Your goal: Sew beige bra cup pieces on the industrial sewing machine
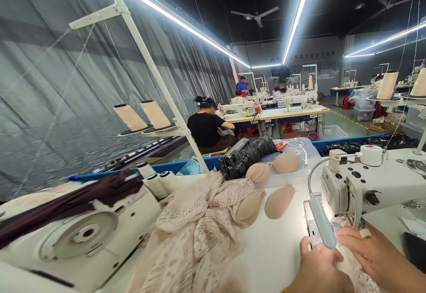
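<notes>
A white sewing machine [372,186] stands at the right, its grey lamp [322,224] lit over the needle area. My left hand [321,266] is curled in front of the needle plate, thumb and fingers closed on fabric; the lamp hides some fingertips. From the right, my right hand [366,244] reaches in, fingers together and pressed down on beige lace fabric [364,279] beside the presser foot. The fabric between both hands is mostly covered by them. A larger heap of beige lace [199,231] lies left of my hands on the table.
Beige bra cups [281,200] lie beyond the lace, near a black plastic bundle [246,153] and a clear plastic bin [299,148]. A second machine [89,235] with dark cloth [66,208] is at left, under a thread stand [156,75]. A dark phone-like object [416,246] lies far right. A person [208,126] sits ahead.
</notes>
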`<state>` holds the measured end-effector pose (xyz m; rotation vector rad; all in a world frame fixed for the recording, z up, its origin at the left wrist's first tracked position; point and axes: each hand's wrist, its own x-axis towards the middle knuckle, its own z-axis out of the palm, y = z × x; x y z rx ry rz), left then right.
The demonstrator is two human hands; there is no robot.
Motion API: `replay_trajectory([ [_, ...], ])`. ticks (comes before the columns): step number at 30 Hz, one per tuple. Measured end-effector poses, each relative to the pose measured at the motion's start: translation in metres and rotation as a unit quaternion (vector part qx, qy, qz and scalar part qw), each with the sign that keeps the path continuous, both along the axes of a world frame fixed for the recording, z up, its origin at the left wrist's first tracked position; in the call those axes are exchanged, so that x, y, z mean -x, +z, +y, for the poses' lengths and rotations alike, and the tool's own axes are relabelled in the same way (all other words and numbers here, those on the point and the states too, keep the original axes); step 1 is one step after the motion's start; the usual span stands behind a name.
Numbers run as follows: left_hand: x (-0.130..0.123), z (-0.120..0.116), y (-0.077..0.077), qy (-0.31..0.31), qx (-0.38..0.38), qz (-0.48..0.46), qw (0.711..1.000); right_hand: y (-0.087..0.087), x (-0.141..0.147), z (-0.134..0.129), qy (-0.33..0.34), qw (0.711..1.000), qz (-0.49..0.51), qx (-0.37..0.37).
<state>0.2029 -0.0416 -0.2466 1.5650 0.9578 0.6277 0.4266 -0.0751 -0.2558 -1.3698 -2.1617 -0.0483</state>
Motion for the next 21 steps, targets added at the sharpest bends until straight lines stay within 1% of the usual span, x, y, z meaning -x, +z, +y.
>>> replay_trajectory([
  [2, -0.003, -0.002, 0.003, 0.017, 0.01, 0.023, 1.0, -0.006, -0.004, 0.002, 0.006, 0.999, -0.034, 0.015],
  [3, -0.003, -0.002, 0.005, 0.025, 0.012, 0.039, 0.999, -0.008, -0.005, 0.003, 0.009, 0.999, -0.035, 0.017],
  [5, -0.001, -0.002, 0.005, 0.034, 0.011, 0.074, 0.997, -0.009, -0.006, 0.003, 0.011, 1.0, -0.01, 0.011],
  [6, 0.001, -0.002, 0.004, 0.028, 0.008, 0.079, 0.996, -0.009, -0.006, 0.003, 0.01, 1.0, 0.001, 0.01],
  [7, 0.003, -0.001, 0.001, 0.016, 0.002, 0.069, 0.998, -0.009, -0.006, 0.003, 0.008, 1.0, 0.008, 0.009],
  [11, 0.007, 0.004, -0.013, -0.064, -0.043, -0.031, 0.997, -0.012, -0.006, 0.002, 0.002, 1.0, -0.004, 0.011],
  [14, 0.004, 0.006, -0.015, -0.07, -0.05, -0.033, 0.996, -0.016, -0.008, 0.004, 0.004, 1.0, -0.015, 0.005],
  [16, 0.002, 0.006, -0.009, -0.053, -0.034, -0.051, 0.997, -0.016, -0.01, 0.005, 0.006, 1.0, -0.024, -0.002],
  [18, 0.004, 0.006, 0.001, -0.036, -0.009, -0.094, 0.995, -0.013, -0.01, 0.006, 0.009, 0.999, -0.04, -0.009],
  [21, 0.014, 0.004, 0.021, 0.005, 0.037, -0.2, 0.979, -0.004, -0.008, 0.005, 0.022, 0.998, -0.064, -0.001],
])
